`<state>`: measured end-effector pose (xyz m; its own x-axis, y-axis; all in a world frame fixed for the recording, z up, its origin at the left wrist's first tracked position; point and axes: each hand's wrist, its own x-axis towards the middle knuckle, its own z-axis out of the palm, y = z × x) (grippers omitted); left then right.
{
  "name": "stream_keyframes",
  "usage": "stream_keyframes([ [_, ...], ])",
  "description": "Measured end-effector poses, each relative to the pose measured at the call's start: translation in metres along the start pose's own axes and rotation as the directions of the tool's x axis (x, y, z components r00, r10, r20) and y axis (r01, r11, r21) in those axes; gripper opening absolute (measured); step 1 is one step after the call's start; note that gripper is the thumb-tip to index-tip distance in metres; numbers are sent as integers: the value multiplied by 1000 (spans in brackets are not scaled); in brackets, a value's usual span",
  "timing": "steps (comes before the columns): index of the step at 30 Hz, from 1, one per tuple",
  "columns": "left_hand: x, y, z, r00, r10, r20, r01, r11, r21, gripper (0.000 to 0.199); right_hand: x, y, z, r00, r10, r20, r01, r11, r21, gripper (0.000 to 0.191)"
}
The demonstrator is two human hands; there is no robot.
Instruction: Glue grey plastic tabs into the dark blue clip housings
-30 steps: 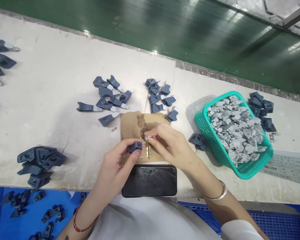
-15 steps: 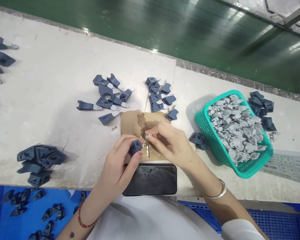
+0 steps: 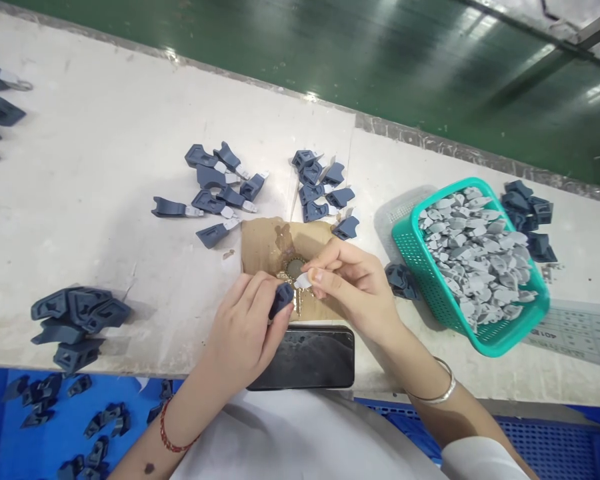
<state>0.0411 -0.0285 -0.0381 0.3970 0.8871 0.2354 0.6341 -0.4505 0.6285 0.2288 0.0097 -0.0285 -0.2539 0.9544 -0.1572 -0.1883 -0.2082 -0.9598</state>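
Note:
Between the thumb and fingers of my left hand (image 3: 250,327) is a dark blue part (image 3: 281,299). My right hand (image 3: 355,283) pinches a small light grey piece (image 3: 303,281), close to the blue part but apart from it. Beneath both hands lies brown cardboard (image 3: 260,243) with a wet, shiny patch. A small round cap (image 3: 295,267) rests on the cardboard, just behind the grey piece. Part of a black phone (image 3: 315,360) is covered by my left hand.
A green basket (image 3: 495,343) of light grey pieces stands at right, with dark blue parts (image 3: 403,280) beside it. Blue parts joined to grey pieces (image 3: 213,233) lie behind the cardboard. More blue parts (image 3: 83,310) are piled at left. A printed sheet (image 3: 575,330) lies at right.
The grey piece in my right hand has moved back from the round cap toward my body, exposing the cap. My left hand has shifted slightly right and turned the blue part.

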Motion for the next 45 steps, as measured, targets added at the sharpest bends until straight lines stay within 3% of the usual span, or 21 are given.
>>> stream_keyframes([
  [10,0,-2,1,1000,0,26,0,1000,2,13,0,-2,7,999,8,34,-8,1000,8,19],
  [18,0,-3,1,1000,16,27,-17,1000,11,14,-2,-1,11,999,-5,38,9,995,-103,27],
  [24,-3,-7,-1,999,-14,47,18,997,-80,16,-1,1,16,995,55,77,-50,997,-67,36],
  [28,-3,-3,-6,996,-64,61,77,967,-243,16,-5,3,18,998,20,63,-12,993,-121,37],
  [31,-1,9,-17,966,-197,167,256,821,-511,18,-8,0,15,971,-220,91,238,922,-305,32],
  [33,1,18,-26,905,-264,334,425,602,-676,25,-8,-4,11,883,-421,209,470,789,-396,50],
  [35,2,25,-32,851,-245,464,525,380,-762,33,-9,-9,8,792,-515,329,611,661,-435,75],
  [37,3,28,-32,834,-217,507,548,230,-804,37,-11,-12,7,762,-514,393,647,579,-496,77],
  [40,3,29,-25,826,-240,510,542,89,-836,39,-13,-14,6,738,-537,408,658,442,-610,63],
  [43,3,31,-18,815,-266,516,536,3,-844,40,-14,-14,6,686,-595,419,680,318,-661,54],
  [45,5,33,-15,804,-272,528,544,-20,-839,42,-14,-15,5,682,-591,432,682,299,-668,53],
])
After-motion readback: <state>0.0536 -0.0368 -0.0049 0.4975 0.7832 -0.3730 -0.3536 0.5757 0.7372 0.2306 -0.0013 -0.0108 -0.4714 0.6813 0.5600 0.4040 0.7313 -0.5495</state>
